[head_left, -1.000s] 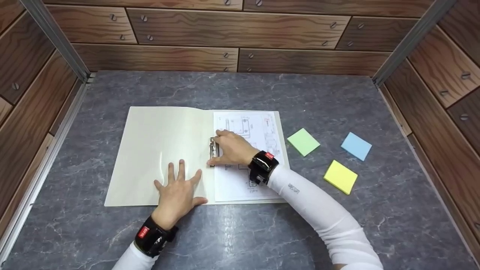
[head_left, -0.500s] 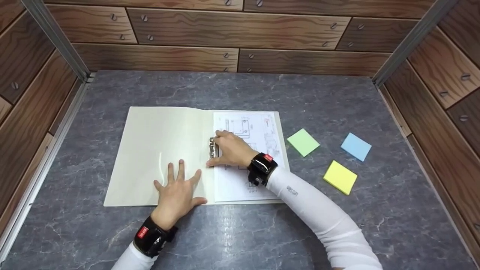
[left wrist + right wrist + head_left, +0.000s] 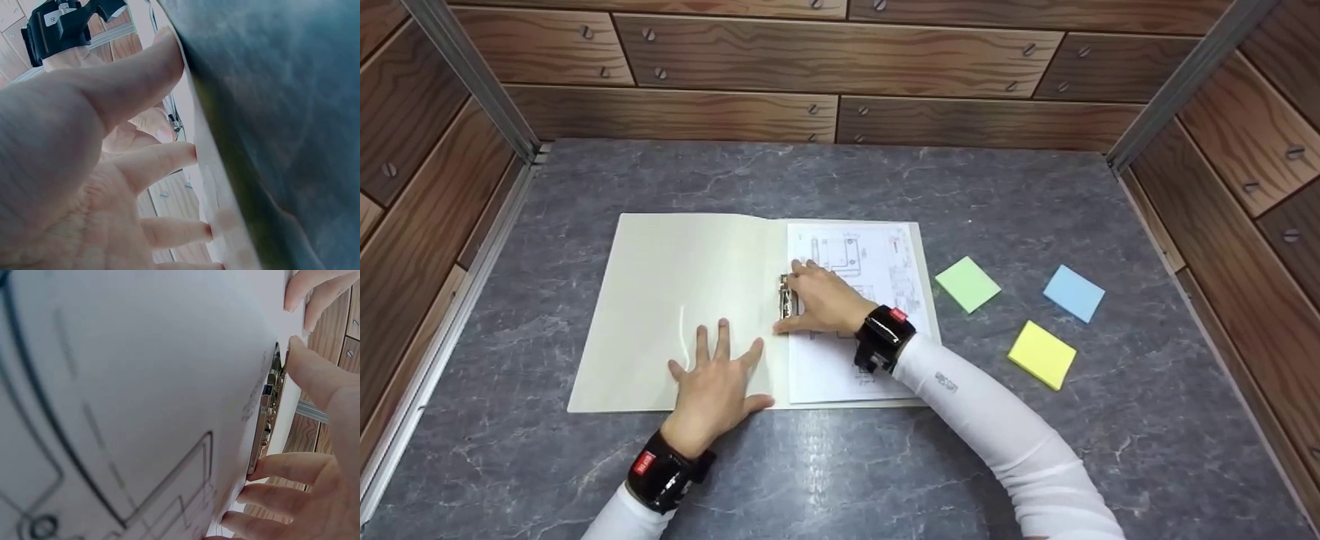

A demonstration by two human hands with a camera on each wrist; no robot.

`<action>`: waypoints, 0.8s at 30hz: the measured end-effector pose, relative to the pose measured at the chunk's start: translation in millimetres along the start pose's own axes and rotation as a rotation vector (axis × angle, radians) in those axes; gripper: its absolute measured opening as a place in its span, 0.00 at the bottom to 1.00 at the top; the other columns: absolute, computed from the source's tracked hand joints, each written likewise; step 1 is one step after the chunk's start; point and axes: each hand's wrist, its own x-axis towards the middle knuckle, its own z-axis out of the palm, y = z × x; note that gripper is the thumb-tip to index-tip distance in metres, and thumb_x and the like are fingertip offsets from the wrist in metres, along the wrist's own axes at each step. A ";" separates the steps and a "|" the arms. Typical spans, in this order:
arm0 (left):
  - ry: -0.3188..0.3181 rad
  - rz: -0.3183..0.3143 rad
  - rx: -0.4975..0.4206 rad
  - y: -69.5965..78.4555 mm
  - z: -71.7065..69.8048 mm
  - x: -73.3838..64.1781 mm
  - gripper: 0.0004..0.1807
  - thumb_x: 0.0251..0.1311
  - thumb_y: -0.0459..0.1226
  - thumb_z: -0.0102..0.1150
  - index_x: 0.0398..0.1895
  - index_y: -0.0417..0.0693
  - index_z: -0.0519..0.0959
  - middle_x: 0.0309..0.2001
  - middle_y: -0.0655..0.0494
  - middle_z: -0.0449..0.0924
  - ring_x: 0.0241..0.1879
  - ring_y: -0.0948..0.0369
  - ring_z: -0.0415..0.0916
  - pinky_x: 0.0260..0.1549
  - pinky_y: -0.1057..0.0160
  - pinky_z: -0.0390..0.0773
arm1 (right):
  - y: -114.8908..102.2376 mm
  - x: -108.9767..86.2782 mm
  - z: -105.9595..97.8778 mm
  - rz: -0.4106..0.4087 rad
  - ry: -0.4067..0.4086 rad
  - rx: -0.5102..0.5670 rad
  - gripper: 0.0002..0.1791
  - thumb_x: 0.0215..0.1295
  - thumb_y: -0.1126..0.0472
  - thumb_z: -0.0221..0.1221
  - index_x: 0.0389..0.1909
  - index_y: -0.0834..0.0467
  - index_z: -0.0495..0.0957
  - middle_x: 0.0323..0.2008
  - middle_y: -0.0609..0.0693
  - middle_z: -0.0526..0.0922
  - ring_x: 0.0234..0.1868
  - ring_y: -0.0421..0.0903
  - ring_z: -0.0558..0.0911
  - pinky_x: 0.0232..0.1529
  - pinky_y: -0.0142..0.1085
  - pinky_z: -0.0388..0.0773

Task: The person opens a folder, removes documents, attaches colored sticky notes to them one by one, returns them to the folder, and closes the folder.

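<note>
An opened cream file folder [image 3: 645, 277] lies flat, with printed drawing sheets [image 3: 817, 375] on its right half. Along the fold sits a metal binder clip [image 3: 787, 300], seen edge-on as a metal clip [image 3: 265, 413] in the right wrist view. My right hand [image 3: 829, 300] spans this clip, thumb at its near end and fingers at its far end, holding it between them. Spread and straight, the fingers of my left hand [image 3: 712, 390] rest on the lower part of the left cover. The left wrist view shows the left thumb [image 3: 140, 79] at the folder's edge.
To the right of the folder lie a green sticky-note pad [image 3: 967, 284], a blue pad [image 3: 1074, 293] and a yellow pad [image 3: 1042, 355]. Wood-patterned panels [image 3: 840, 60] enclose the grey marbled table [image 3: 825, 180] at the back and sides.
</note>
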 end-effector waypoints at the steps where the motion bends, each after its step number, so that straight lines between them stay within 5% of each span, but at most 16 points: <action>1: -0.002 0.000 0.001 0.1 -0.4 0.1 0.47 0.52 0.59 0.77 0.75 0.55 0.74 0.79 0.25 0.57 0.78 0.23 0.54 0.54 0.09 0.65 | -0.4 -0.1 -0.3 0.002 -0.003 -0.002 0.51 0.60 0.34 0.71 0.70 0.68 0.73 0.78 0.73 0.63 0.79 0.73 0.64 0.81 0.61 0.63; 10: 0.044 0.014 0.001 1.3 1.4 -0.1 0.46 0.49 0.58 0.79 0.73 0.55 0.77 0.78 0.25 0.60 0.76 0.23 0.57 0.51 0.09 0.67 | -2.8 -3.4 -2.9 0.035 -0.039 0.026 0.51 0.61 0.36 0.72 0.73 0.67 0.70 0.80 0.71 0.60 0.81 0.71 0.61 0.76 0.70 0.63; 24: -0.001 -0.004 -0.015 0.4 -0.4 0.8 0.47 0.50 0.59 0.78 0.75 0.56 0.74 0.80 0.25 0.56 0.77 0.23 0.54 0.55 0.09 0.64 | 2.1 -1.0 -8.4 0.019 -0.073 0.017 0.51 0.64 0.32 0.67 0.76 0.63 0.68 0.80 0.69 0.59 0.82 0.67 0.62 0.82 0.57 0.63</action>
